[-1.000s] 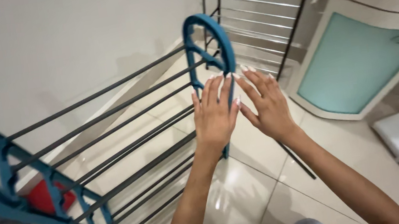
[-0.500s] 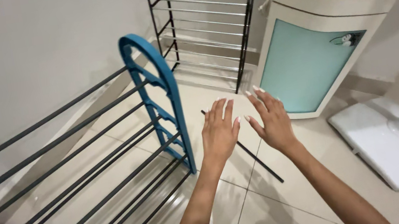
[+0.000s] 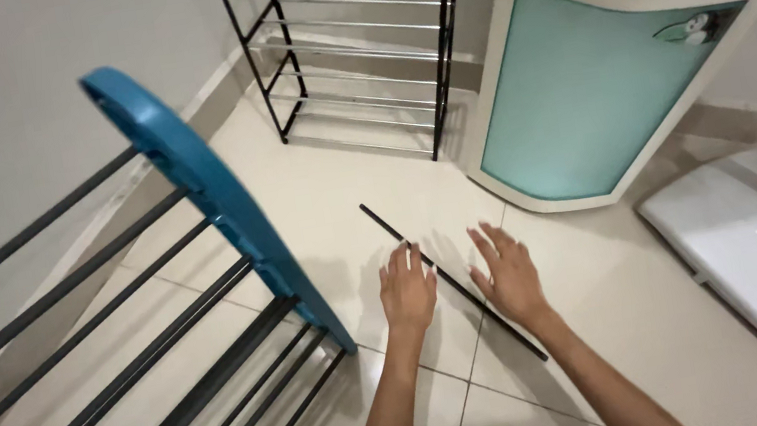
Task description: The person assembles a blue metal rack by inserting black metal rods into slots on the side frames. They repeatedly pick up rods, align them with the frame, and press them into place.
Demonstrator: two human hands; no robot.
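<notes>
Pale floor tiles (image 3: 324, 191) carry a black rod (image 3: 450, 278); left hand (image 3: 408, 289) and right hand (image 3: 510, 273) hover spread, empty; pinching both ends would lift it level.

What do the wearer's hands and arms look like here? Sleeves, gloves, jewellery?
Both forearms are bare, no sleeves in view. The left hand and right hand wear no gloves; no rings, watch or bands show. Nails look plain, as far as can be told.

glossy floor tiles (image 3: 336, 199), matt metal rod (image 3: 450, 278)
</notes>
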